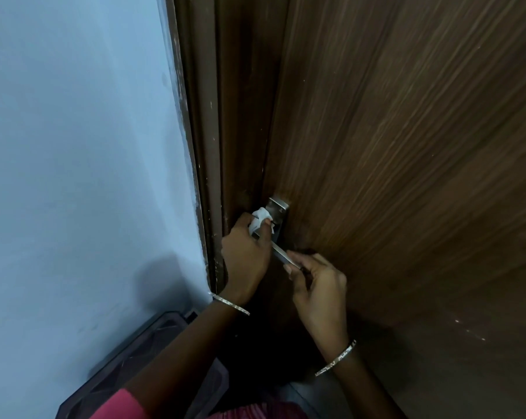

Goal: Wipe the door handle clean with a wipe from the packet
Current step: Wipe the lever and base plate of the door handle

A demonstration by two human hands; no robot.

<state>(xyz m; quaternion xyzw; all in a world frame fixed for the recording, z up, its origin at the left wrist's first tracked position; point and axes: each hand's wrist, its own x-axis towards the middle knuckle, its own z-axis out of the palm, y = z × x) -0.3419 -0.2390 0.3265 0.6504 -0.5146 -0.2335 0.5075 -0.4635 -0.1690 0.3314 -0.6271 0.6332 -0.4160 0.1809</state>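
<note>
Wipe (260, 219), white and crumpled, is pressed against the door handle (281, 256) beside its metal plate (279, 206) on the brown door (406, 176). The left hand (245, 252) has its grip curled around it. Right hand (316, 285) pinches the handle's free end in a tight grip.
</note>
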